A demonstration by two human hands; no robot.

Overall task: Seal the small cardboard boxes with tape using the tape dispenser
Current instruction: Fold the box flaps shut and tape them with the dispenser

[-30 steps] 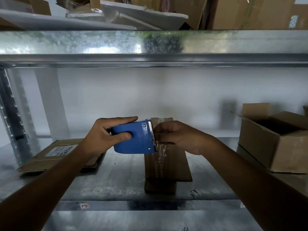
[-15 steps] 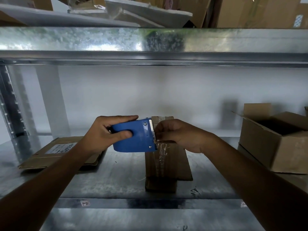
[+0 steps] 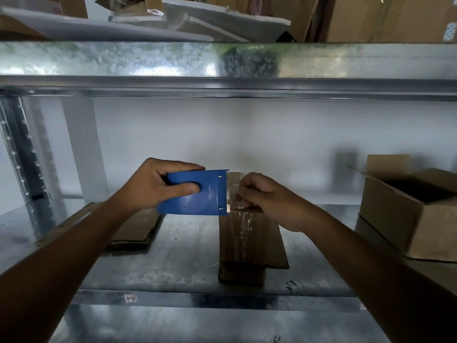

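Observation:
My left hand (image 3: 158,186) grips a blue tape dispenser (image 3: 197,194), held in the air above the metal shelf (image 3: 173,256) with its toothed edge pointing right. Right beside those teeth, my right hand (image 3: 267,201) pinches the free end of clear tape (image 3: 238,201). Below both hands a small, narrow cardboard box (image 3: 249,246) lies on the shelf, with a wrinkled strip of clear tape running along its top. The far end of the box is hidden behind my right hand.
A flattened cardboard box (image 3: 138,229) lies on the shelf at the left, partly under my left forearm. An open cardboard box (image 3: 405,211) stands at the right. The upper shelf beam (image 3: 222,70) overhangs, loaded with cardboard and boards. A perforated upright (image 3: 19,149) stands far left.
The dispenser has tilted a little so that its flat blue side faces me more. My right hand has shifted slightly at the toothed edge, still pinching the tape.

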